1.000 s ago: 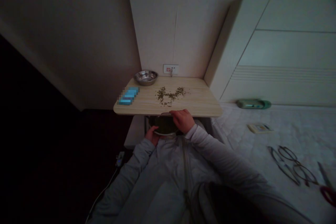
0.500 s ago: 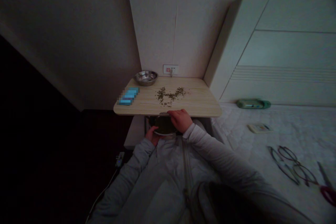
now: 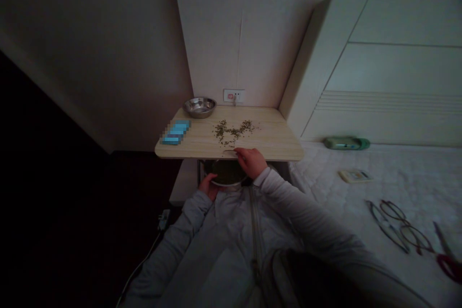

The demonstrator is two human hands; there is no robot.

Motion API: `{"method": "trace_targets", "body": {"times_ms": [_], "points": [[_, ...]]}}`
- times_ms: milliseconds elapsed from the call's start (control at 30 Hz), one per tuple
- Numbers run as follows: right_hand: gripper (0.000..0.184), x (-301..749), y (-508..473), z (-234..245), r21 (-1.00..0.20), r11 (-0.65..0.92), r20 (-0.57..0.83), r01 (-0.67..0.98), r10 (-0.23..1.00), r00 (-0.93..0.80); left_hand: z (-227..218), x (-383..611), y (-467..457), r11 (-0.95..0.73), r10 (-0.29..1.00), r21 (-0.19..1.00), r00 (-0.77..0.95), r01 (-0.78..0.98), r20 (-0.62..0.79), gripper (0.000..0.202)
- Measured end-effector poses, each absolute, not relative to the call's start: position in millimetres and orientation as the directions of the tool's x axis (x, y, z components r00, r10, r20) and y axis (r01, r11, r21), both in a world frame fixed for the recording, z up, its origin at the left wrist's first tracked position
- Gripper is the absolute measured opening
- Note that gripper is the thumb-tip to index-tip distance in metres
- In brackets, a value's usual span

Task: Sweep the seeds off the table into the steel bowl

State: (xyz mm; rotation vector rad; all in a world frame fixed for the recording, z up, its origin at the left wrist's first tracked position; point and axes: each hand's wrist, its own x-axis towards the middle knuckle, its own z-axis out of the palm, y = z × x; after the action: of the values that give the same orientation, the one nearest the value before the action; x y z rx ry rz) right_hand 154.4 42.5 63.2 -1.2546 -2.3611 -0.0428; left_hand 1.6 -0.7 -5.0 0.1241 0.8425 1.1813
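Note:
Below the front edge of the small wooden table (image 3: pixel 281 142), my left hand (image 3: pixel 208 186) grips the near left rim of a bowl (image 3: pixel 228 184). Dark greenish contents, too dim to make out, fill its inside. My right hand (image 3: pixel 252 161) is closed at the table's front edge, above the bowl's right side. A thin curved piece, which looks like a spoon (image 3: pixel 229 150), sticks out leftward from its fingertips. Just beyond, small greenish-brown grains (image 3: pixel 234 132) lie scattered in a loose patch on the tabletop.
A steel basin (image 3: pixel 199 108) stands at the table's back left, behind a phone-like pixelated blue object (image 3: pixel 175 132). A socket (image 3: pixel 234 96) is on the wall. On the bed to the right lie a green bottle (image 3: pixel 346 143), a pale device (image 3: pixel 355 175), glasses (image 3: pixel 406 226) and scissors (image 3: pixel 449 264).
My right hand has risen slightly and moved a little forward from the bowl to the table's front edge, carrying the thin piece with it. My left hand keeps its grip on the bowl.

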Motion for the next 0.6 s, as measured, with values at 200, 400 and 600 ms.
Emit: {"method": "trace_targets", "body": {"times_ms": [200,400,600], "points": [[0.030,146,33,59,-0.159,0.661,0.394,0.734,0.724,-0.566,-8,0,0,0.406,0.867,0.502,0.148,-0.764,-0.475,0.033],[0.032,146,40,58,-0.370,0.580,0.449,0.726,0.796,-0.407,-8,1,0,0.407,0.870,0.505,0.154,-0.761,-0.468,0.034],[0.031,128,50,55,-0.483,0.571,0.450,0.663,0.812,-0.371,-10,0,1,0.427,0.861,0.498,0.170,-0.755,-0.479,0.035]]}}
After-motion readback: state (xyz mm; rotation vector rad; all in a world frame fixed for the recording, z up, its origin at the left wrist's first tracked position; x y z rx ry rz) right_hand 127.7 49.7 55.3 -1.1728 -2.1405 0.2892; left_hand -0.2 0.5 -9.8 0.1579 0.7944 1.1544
